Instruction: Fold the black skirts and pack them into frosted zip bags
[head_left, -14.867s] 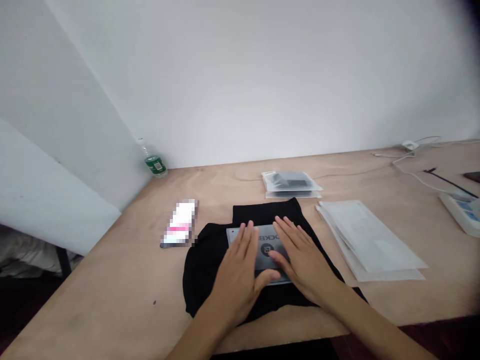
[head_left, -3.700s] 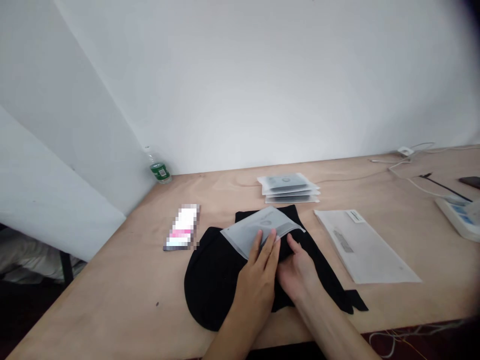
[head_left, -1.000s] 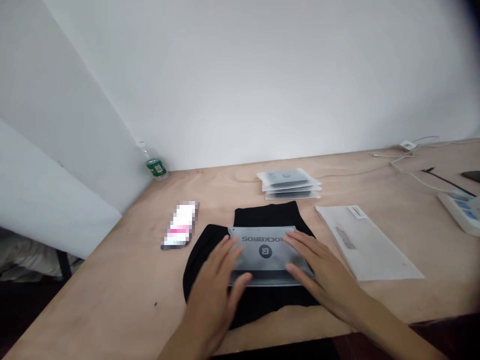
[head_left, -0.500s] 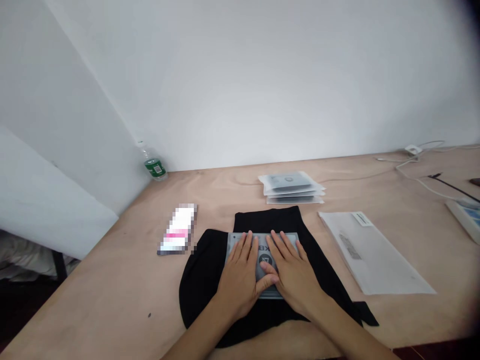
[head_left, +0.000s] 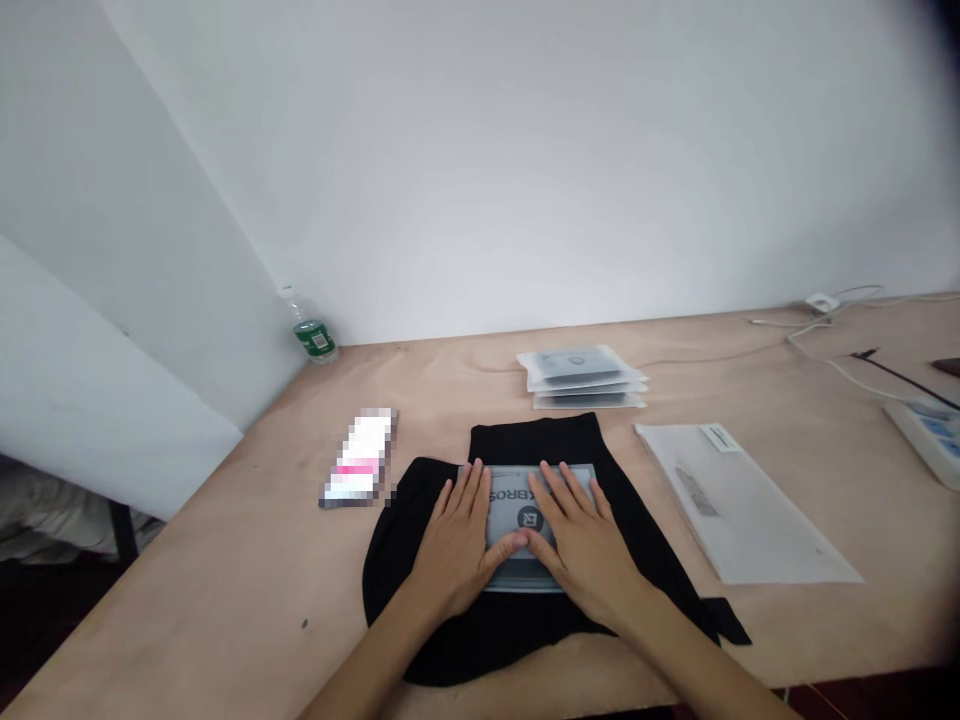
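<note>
A frosted grey plastic pouch (head_left: 517, 500) with a round logo and printed letters lies on a black cloth (head_left: 420, 560) spread at the near edge of the wooden table (head_left: 225, 580). My left hand (head_left: 454, 545) rests flat on the pouch's left part, fingers stretched out. My right hand (head_left: 585, 545) lies flat on its right part, fingers spread. The thumbs nearly meet below the logo. Neither hand holds anything.
A stack of similar packed pouches (head_left: 581, 377) sits beyond the cloth. Flat white empty bags (head_left: 739, 505) lie to the right. A blurred-out flat object (head_left: 360, 458) is at the left, a green-labelled bottle (head_left: 309, 328) by the wall, cables and a power strip (head_left: 926, 425) far right.
A second ago my hands were at the pouch's outer edges; they came together on top of it and have since slid slightly apart, uncovering the logo.
</note>
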